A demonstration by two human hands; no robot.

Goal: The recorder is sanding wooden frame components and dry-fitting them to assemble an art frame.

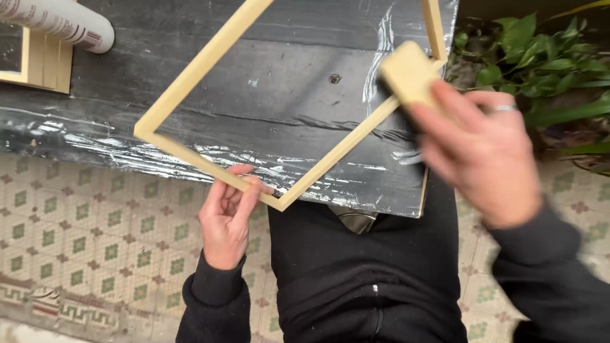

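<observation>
A pale wooden frame (210,57), open in the middle and turned like a diamond, is held above a dark, scuffed counter (286,95) streaked with white smears. The left hand (227,219) is closed on the frame's lower rail near its bottom corner, fingers curled over the top of the strip and thumb beneath. The right hand (483,152), blurred and wearing a ring, is clasped around a small pale block (408,73), which presses against the frame's right-hand rail close to its right corner. At the top left of the counter lies a white cylindrical bottle (60,22) on its side, capped end pointing right; what it contains cannot be made out. Just beneath it sits a stack of similar pale wooden frames (47,63), only its edge in view. Green leafy plants (546,57) grow beside the counter's right edge. Below is a patterned tile floor (82,235) with green motifs, and the person's dark clothing (362,273) fills the lower middle.
</observation>
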